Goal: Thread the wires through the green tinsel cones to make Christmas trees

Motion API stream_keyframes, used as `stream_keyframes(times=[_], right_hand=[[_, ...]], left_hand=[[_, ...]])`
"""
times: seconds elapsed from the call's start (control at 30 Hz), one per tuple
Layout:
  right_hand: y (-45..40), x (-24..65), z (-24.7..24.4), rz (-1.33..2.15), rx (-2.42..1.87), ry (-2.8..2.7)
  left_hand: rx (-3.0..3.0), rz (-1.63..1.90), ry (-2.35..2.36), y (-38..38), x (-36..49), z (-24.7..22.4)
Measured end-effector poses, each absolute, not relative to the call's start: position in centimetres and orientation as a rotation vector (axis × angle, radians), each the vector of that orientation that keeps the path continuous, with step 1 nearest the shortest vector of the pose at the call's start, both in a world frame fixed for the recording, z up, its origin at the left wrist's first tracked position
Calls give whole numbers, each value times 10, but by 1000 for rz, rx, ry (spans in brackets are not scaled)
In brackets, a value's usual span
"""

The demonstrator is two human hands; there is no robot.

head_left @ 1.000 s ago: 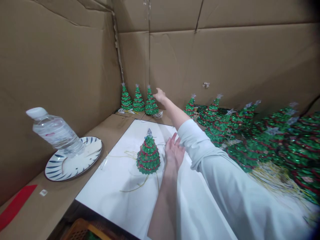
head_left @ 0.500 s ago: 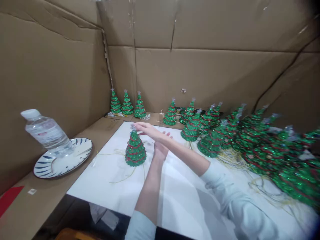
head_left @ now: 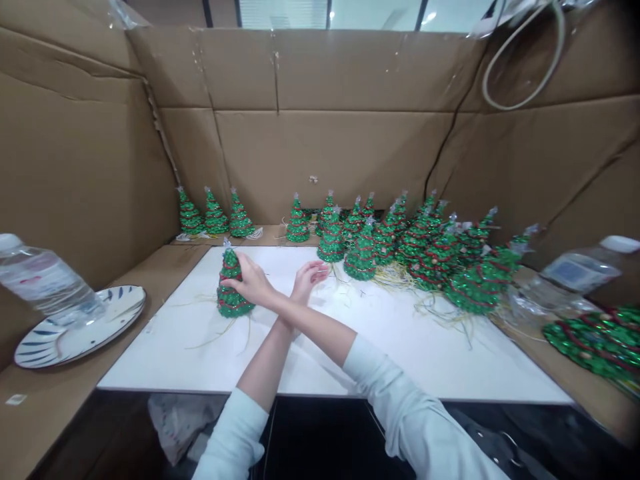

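Forearms [head_left: 286,317] crossed; right hand [head_left: 253,281] and left hand [head_left: 309,280] apart.

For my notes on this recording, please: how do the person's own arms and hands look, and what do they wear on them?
The person wears a pale long-sleeved top. The left sleeve and right sleeve look plain, without visible markings, and end partway along the forearms. The left hand and right hand are bare, with no gloves, and no watch or ring shows.

1. A beaded Christmas tree [head_left: 230,290] is placed left of centre on a white board [head_left: 150,363], under a right hand [head_left: 253,281].
2. A plate [head_left: 80,327] is set on the left ledge [head_left: 50,413], with a water bottle [head_left: 40,280] tilted on it.
3. More beaded trees [head_left: 360,259] are ranged behind, along the cardboard wall [head_left: 320,153].
4. A second bottle [head_left: 580,270] is placed at far right.
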State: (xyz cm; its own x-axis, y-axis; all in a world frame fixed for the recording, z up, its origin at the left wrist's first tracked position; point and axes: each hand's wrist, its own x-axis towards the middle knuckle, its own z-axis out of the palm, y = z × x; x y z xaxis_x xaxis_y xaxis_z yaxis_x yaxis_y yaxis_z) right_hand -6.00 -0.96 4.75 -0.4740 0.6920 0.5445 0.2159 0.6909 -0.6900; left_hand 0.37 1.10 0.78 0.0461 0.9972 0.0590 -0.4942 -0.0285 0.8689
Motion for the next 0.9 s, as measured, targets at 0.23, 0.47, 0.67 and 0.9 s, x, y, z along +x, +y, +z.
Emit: stream_keyframes(times=[0.23, 0.47, 0.67, 0.9], right_hand=[[34, 3, 92, 498, -831, -1698], [84, 68, 102, 412, -859, -1746], [89, 99, 92, 909, -828, -1756], [99, 109, 84, 1608, -743, -1391]], left_hand=[[1249, 1142, 784, 14, -9, 7], [810, 1587, 473, 6, -48, 37], [564, 2189, 796, 22, -75, 32], [602, 1525, 745, 14, -83, 35]])
